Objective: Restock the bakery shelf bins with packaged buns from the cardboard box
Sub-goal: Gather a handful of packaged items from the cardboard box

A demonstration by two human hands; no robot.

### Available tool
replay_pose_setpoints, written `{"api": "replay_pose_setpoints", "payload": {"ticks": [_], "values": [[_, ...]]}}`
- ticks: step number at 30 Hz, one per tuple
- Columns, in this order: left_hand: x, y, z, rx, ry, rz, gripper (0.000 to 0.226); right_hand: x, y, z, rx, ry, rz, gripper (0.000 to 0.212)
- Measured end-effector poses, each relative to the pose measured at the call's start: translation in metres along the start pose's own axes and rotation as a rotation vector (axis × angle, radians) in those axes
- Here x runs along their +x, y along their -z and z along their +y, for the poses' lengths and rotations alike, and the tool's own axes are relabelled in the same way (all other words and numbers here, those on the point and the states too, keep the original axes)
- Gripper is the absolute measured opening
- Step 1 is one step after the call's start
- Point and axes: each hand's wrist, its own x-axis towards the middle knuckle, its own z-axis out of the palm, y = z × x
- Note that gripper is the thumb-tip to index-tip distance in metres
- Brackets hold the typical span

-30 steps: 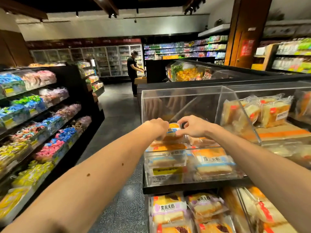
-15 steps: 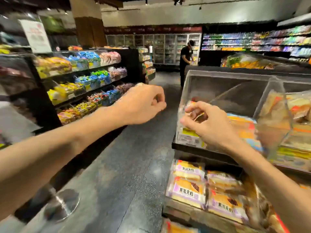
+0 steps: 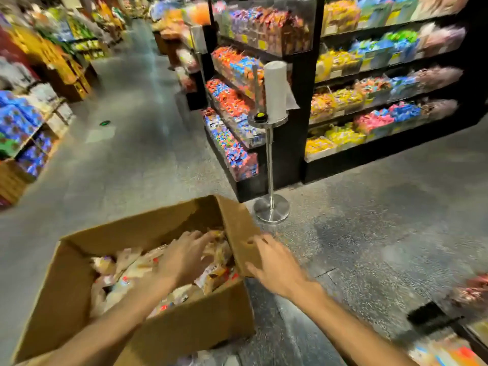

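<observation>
Cardboard up front, head cam: looking down into cardboard box [image 3: 184,328], open-topped, sitting on speckled grey floor [image 3: 137,165], lower left of view. Seeing packaged buns [image 3: 126,262] piled loose inside it, covering the bottom, pale wrappers w/ bits of orange & red; print too blurred for reading.

Finding left hand [image 3: 184,257] inside the box, over the buns toward far right corner, fingers [image 3: 200,236] straight & spread, gripping nothing. Touching top packs or just above them: can't tell.

Spotting right hand [image 3: 277,265] just outside the box, at its raised right flap [image 3: 237,228], fingers [image 3: 260,240] spread & loose, holding nothing. Struggling thru motion blur to tell whether touching the flap or not. Noting both forearms bare, stretching up from bottom edge.

Beyond the box, to the right: seeing metal stand [image 3: 270,165] w/ round base on the floor, near box's far right corner but apart from it, carrying white roll [image 3: 275,88] upright on small tray up top.

Behind the stand: looking at black shelving [image 3: 298,143], tiers of clear bins packed w/ bright wrapped sweets [image 3: 375,85], yellow, blue, pink, orange.

Across aisle, left side: catching more shelves [image 3: 23,120] w/ blue & yellow packs, blurred.

Bottom right corner: glimpsing colourful packs [image 3: 446,350], too smeared to ID.
</observation>
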Motion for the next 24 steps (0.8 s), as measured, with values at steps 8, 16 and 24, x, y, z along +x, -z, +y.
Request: {"api": "replay_pose_setpoints", "payload": {"ticks": [8, 16, 24], "values": [[0.012, -0.138, -0.127, -0.331, 0.339, -0.277, 0.039, 0.119, -0.124, -0.030, -0.005, -0.104, -0.346, 0.049], [0.084, -0.257, -0.201, -0.662, 0.615, -0.427, 0.040, 0.225, -0.243, -0.016, 0.482, -0.702, -0.492, 0.014], [0.110, -0.360, -0.220, -0.973, 0.789, -0.567, 0.036, 0.277, -0.359, 0.004, 0.881, -1.202, -0.357, 0.012]]}}
